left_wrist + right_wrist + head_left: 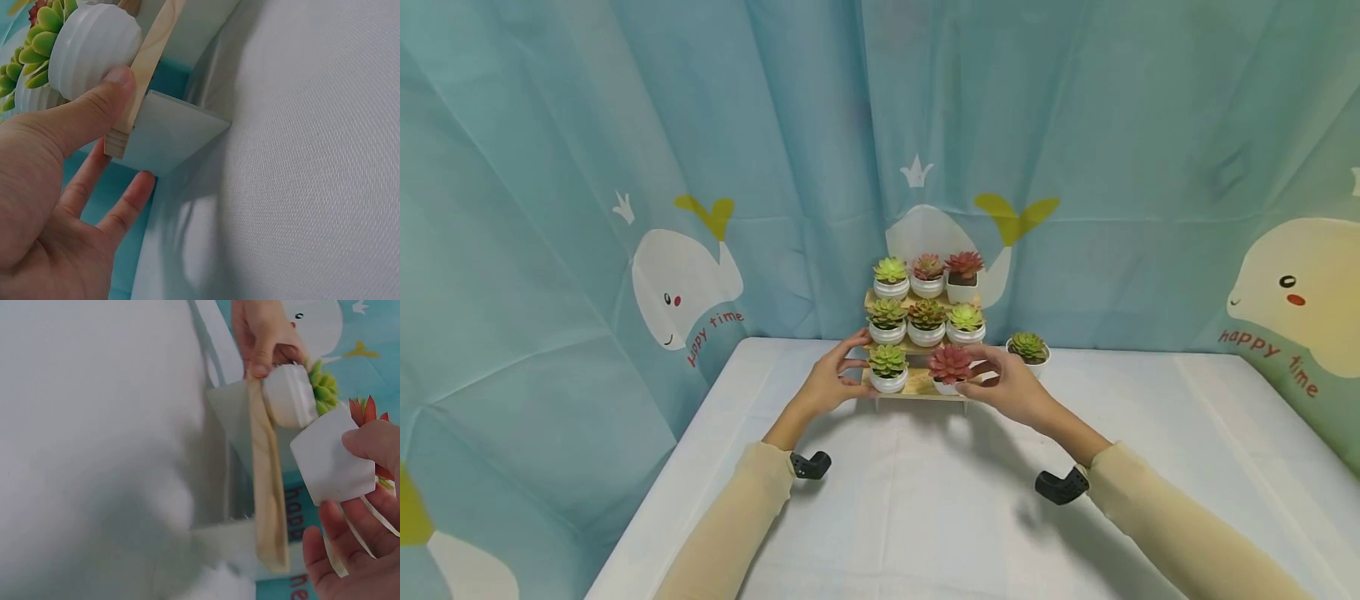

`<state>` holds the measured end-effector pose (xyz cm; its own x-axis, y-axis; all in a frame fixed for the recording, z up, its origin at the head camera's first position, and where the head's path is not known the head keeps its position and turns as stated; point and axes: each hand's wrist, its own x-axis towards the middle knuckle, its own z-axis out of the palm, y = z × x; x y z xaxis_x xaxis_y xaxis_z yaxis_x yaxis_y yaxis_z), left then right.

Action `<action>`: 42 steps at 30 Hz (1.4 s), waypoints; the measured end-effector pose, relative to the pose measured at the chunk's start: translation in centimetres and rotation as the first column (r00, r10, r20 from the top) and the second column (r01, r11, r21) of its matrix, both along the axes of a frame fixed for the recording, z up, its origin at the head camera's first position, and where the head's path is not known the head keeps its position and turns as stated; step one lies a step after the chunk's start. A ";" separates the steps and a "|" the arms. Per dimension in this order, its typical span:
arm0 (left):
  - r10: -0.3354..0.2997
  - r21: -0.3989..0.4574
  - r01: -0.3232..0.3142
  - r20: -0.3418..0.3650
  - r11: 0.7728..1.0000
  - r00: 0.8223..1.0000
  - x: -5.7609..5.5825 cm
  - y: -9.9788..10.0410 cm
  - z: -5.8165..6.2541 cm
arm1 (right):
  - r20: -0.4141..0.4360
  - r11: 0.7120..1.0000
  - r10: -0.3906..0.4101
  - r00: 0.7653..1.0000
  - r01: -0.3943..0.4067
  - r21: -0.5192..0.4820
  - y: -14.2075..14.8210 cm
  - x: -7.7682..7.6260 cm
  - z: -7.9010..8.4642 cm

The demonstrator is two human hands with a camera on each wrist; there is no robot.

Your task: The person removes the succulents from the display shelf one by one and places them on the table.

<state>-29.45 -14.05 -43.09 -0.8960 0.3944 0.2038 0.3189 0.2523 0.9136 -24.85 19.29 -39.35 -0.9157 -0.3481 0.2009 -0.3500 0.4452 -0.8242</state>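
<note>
A three-tier wooden plant stand (919, 385) holds several small potted succulents. My left hand (829, 385) grips its lowest shelf at the left end, the thumb on the board (147, 69) beside a round white pot (94, 51) and fingers behind. That pot's green succulent (888, 361) sits at the left of the bottom tier. In my right hand (1015, 390), thumb and fingers hold a red succulent (950, 364) by its squarish white pot (331, 456). The pot is tilted in the right wrist view and overlaps the right part of the bottom shelf in the head view.
Another green succulent (1028, 347) in a white pot stands on the white table (880, 500), right of the stand and behind my right hand. A blue whale-print curtain (820, 167) hangs behind the table.
</note>
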 end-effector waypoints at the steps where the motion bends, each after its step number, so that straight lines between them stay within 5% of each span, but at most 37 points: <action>1: 0.000 0.001 0.000 -0.001 1.000 1.000 -0.1 0.0 -0.1 | 0.003 1.000 -0.004 1.000 0.004 -0.001 0.3 0.1 0.2; 24: 0.005 -0.011 -0.005 -0.018 1.000 1.000 -0.4 -0.1 -0.1 | -0.027 0.991 -0.114 0.993 0.115 0.062 8.7 0.9 3.3; 31: 0.008 -0.008 -0.008 -0.015 1.000 1.000 -0.4 0.0 -0.2 | -0.048 0.987 -0.154 0.987 0.156 0.048 11.5 0.6 3.0; 42: 0.001 -0.003 -0.001 -0.019 1.000 1.000 -0.3 -0.1 -0.3 | 0.043 0.961 -0.250 0.967 0.243 0.129 16.0 -0.2 1.7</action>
<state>-29.73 -14.14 -43.40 -0.8926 0.3937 0.2198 0.3359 0.2554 0.9066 -25.01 35.27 -37.65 -0.9850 -0.1290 0.1147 -0.1701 0.6102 -0.7738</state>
